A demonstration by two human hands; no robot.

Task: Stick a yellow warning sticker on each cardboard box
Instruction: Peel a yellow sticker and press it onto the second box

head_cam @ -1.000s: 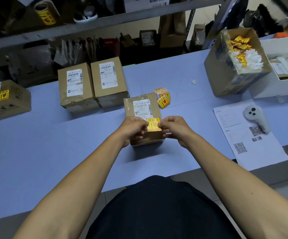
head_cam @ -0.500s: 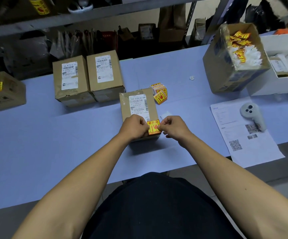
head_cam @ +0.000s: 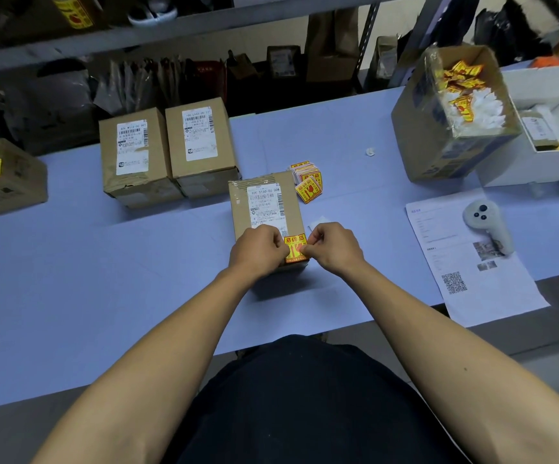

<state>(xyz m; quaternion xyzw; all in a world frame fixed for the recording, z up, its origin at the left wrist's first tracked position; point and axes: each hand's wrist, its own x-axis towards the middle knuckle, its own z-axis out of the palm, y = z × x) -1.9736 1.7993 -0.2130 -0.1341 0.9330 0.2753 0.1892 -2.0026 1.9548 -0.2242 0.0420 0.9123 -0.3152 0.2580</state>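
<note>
A small cardboard box [head_cam: 264,202] with a white shipping label lies in front of me on the blue table. A yellow warning sticker [head_cam: 295,246] sits on its near right corner. My left hand [head_cam: 258,250] rests curled on the box at the sticker's left edge, and my right hand [head_cam: 331,246] pinches the sticker's right edge. Two more boxes with white labels and no yellow sticker, one [head_cam: 134,155] beside the other [head_cam: 202,145], stand behind. A box [head_cam: 3,182] at the far left carries a yellow sticker. A stack of yellow stickers [head_cam: 308,179] lies beside the near box.
An open carton [head_cam: 445,139] with used sticker backings stands at the right, next to a white tray [head_cam: 539,162]. A printed sheet [head_cam: 472,269] with a white controller [head_cam: 485,226] on it lies at the right front. A shelf with clutter runs along the back.
Both hands stay on the sticker at the box's near right corner. The sticker has settled lower and flatter onto the box top. The camera view shifted slightly.
</note>
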